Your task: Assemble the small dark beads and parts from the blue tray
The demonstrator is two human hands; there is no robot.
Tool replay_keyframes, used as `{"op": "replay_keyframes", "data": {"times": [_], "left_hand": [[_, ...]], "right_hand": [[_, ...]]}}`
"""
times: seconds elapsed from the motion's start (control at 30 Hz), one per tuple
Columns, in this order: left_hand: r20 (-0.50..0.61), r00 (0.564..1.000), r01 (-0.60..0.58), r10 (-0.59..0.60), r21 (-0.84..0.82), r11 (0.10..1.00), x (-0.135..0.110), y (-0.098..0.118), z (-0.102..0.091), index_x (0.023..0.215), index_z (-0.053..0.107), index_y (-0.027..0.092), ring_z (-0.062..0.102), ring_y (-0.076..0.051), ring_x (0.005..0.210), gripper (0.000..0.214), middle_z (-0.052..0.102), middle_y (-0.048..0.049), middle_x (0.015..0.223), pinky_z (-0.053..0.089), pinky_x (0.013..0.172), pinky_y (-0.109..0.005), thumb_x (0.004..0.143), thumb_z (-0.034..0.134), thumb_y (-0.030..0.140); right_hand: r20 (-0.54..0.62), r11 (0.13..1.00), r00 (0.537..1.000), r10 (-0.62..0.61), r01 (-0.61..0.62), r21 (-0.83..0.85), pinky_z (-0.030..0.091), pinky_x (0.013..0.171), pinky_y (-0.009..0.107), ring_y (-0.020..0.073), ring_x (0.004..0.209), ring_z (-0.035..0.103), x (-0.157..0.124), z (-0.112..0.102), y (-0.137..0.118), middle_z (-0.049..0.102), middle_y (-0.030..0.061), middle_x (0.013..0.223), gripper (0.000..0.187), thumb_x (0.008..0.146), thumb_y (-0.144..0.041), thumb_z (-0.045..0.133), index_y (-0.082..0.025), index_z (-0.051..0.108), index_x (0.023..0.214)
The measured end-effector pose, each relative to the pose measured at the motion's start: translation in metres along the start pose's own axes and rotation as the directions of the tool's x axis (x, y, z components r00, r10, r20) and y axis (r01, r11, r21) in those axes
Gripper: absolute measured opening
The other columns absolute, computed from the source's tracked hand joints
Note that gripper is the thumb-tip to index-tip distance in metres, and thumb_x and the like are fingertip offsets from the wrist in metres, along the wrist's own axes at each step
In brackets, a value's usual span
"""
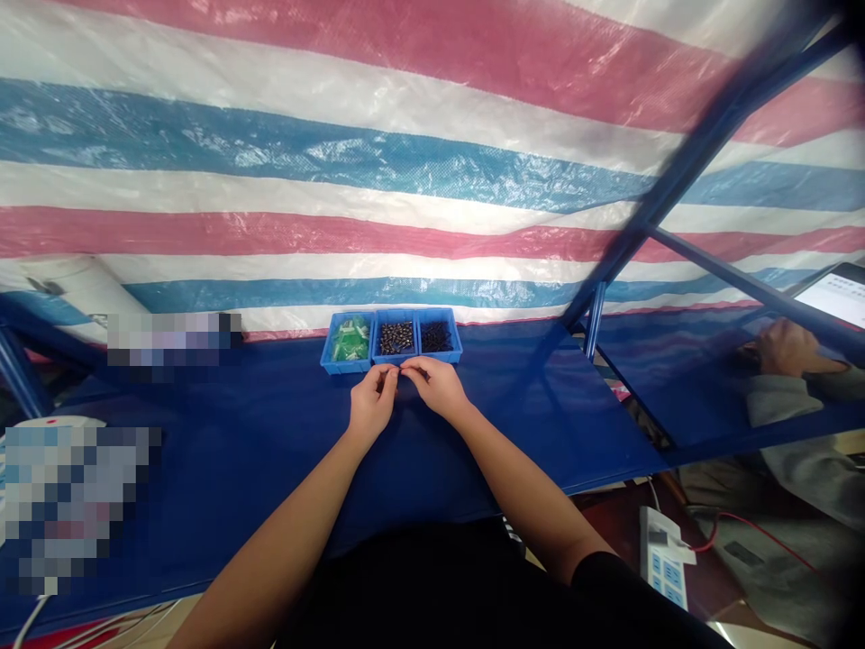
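Note:
My left hand (373, 398) and my right hand (436, 386) meet just in front of the bins, each with thumb and fingers pinched. Between the fingertips there seems to be a small dark piece, too tiny to name. Behind them stand three joined blue bins in a row. Green and whitish pieces (351, 340) fill the left bin. Many small brassy metal parts (396, 338) lie in the middle one. The right bin holds thin dark pieces (436, 336) that look like screws, partly behind my right hand.
The blue-covered table (270, 469) runs under my arms. Striped plastic sheeting (405, 198) hangs behind it. A blue metal frame (649, 216) slants at the right, with another person's hands (787, 347) beyond. Power strips lie at far left (58, 422) and lower right (666, 563).

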State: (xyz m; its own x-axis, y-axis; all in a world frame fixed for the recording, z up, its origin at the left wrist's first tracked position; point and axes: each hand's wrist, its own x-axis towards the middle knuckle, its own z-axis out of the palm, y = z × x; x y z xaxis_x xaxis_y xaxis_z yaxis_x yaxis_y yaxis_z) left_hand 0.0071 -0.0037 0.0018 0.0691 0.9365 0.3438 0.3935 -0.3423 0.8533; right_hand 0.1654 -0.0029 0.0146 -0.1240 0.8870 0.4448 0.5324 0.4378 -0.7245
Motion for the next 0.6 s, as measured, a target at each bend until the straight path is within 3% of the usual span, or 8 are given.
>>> {"op": "replay_keyframes", "data": {"times": [0.2, 0.47, 0.6], "left_hand": [[0.004, 1.000, 0.003, -0.003, 0.014, 1.000, -0.0006, 0.0006, -0.0002, 0.099, 0.062, 0.020, 0.058, -0.012, 0.058, 0.027, 0.061, 0.0017, 0.065, 0.046, 0.060, -0.022, 0.090, 0.050, 0.042], [-0.017, 1.000, 0.005, -0.006, -0.010, 1.000, 0.0006, -0.0004, -0.0008, 0.099, 0.061, 0.019, 0.058, -0.013, 0.057, 0.027, 0.061, 0.0019, 0.064, 0.045, 0.060, -0.023, 0.090, 0.049, 0.042], [-0.010, 1.000, 0.017, -0.017, 0.000, 1.000, 0.0001, 0.0004, -0.0005, 0.097, 0.061, 0.020, 0.058, -0.012, 0.057, 0.026, 0.060, 0.0022, 0.063, 0.045, 0.059, -0.022, 0.090, 0.049, 0.042]], "right_hand": [[0.049, 0.999, 0.998, 0.037, -0.038, 0.016, 0.047, 0.072, 0.025, 0.0147, 0.081, 0.066, -0.0013, -0.0014, -0.0009, 0.072, 0.0001, 0.089, 0.020, 0.093, -0.033, 0.049, -0.024, 0.065, 0.101], [0.027, 0.998, 0.999, 0.026, -0.028, 0.048, 0.047, 0.075, 0.025, 0.0148, 0.079, 0.065, -0.0005, 0.0016, -0.0004, 0.071, -0.0009, 0.087, 0.021, 0.090, -0.034, 0.055, -0.026, 0.064, 0.107], [0.026, 0.999, 0.999, 0.025, -0.026, 0.025, 0.047, 0.075, 0.025, 0.0150, 0.082, 0.064, -0.0004, 0.0000, -0.0022, 0.071, -0.0005, 0.090, 0.016, 0.091, -0.033, 0.054, -0.025, 0.066, 0.099]]}}
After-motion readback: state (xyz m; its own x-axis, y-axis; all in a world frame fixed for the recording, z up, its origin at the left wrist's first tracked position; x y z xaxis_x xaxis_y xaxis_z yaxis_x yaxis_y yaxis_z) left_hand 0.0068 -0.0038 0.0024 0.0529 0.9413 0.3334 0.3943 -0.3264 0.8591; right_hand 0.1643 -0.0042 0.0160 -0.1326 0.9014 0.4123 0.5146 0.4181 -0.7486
